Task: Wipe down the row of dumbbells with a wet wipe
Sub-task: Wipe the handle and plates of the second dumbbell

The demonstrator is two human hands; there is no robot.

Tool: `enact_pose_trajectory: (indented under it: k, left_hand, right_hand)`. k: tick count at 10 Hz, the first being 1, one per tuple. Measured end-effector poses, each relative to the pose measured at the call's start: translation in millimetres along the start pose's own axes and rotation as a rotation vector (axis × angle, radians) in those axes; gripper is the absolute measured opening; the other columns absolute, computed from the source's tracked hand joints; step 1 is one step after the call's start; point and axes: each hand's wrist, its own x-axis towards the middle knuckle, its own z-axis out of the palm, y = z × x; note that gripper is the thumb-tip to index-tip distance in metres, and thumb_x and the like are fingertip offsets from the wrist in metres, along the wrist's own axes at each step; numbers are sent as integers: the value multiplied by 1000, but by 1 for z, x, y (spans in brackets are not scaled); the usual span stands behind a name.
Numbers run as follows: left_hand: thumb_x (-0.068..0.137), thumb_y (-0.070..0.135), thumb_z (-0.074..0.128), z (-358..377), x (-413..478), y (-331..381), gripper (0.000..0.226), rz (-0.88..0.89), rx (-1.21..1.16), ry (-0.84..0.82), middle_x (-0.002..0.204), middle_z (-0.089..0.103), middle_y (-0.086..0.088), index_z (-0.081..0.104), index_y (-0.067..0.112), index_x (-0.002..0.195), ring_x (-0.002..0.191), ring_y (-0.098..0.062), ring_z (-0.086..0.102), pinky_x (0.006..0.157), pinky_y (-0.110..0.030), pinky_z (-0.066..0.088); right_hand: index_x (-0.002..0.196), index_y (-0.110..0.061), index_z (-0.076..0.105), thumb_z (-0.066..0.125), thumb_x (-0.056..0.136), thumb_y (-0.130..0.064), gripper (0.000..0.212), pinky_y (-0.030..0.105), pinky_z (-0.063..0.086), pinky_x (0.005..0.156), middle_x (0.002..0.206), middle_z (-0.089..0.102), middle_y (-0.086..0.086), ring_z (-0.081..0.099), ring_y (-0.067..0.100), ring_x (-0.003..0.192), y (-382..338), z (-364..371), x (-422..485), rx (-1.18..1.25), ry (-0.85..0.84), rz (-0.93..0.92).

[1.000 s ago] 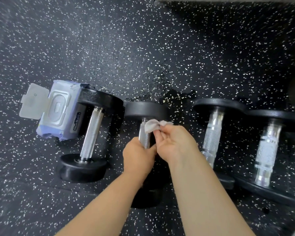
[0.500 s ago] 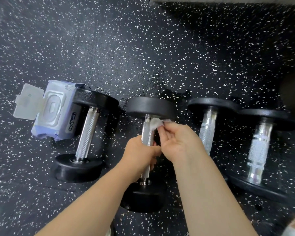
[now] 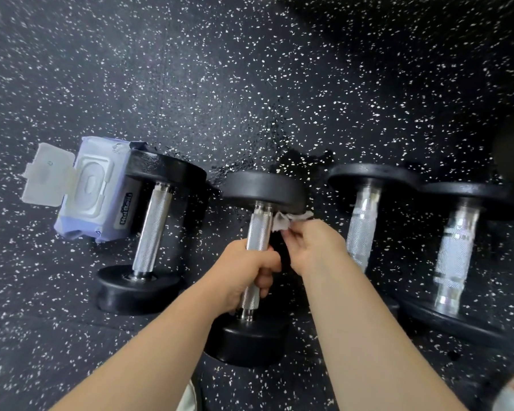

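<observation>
On the second dumbbell [image 3: 264,188] from left, our left grip [image 3: 247,274] clasps the handle [image 3: 258,229]; our right grip [image 3: 315,247] pinches the wet wipe [image 3: 281,223]. Next we should wrap the handle.

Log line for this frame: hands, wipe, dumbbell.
left hand: grips knurled steel handle of second-from-left black dumbbell | right hand: pinches crumpled white wet wipe beside handle's far end

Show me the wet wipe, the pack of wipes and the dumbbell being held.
wet wipe [image 3: 282,223], head view, crumpled white middle.
pack of wipes [image 3: 92,185], head view, top panel.
held dumbbell [image 3: 258,229], head view, knurled handle.
</observation>
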Motion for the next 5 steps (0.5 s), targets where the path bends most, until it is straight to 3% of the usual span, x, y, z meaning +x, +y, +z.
enact_pose_trajectory:
  k: [1,2,3,4,5]
  left_hand:
    - [72,-12,56,-3,8,-3,30,-21,30,11,45,37,-2,43,11,59,37,-15,33,41,-23,34]
    - [71,-6,62,-4,8,-4,24,-20,103,63,46,45,-5,49,9,58,41,-18,41,47,-27,40]
    - [78,13,70,2,8,-1,17,73,276,286,60,60,-5,57,11,67,51,-20,56,56,-32,50]
    - [91,36,54,17,-2,-5,24,141,572,521,94,64,-4,52,15,102,87,-28,61,78,-41,50]
    - [95,29,44,29,-8,-14,31,152,608,615,111,58,-6,39,19,123,103,-31,56,86,-47,47]
  right_hand:
    - [72,-3,63,49,86,10,24,27,49,95,106,61,23,58,28,118,1,-7,-25,231,20,-33]
    - [75,0,56,45,88,14,22,22,52,84,88,63,12,61,22,112,2,-8,-35,152,3,-32]
    - [76,0,59,49,87,13,21,27,51,89,77,60,7,61,26,113,0,-5,-44,107,9,-52]
    - [79,2,63,55,82,15,16,25,57,80,75,65,9,67,19,80,0,-3,-58,162,5,-43]
    - [84,5,66,56,79,17,16,21,59,64,68,67,9,66,14,59,6,-3,-66,158,5,-62]
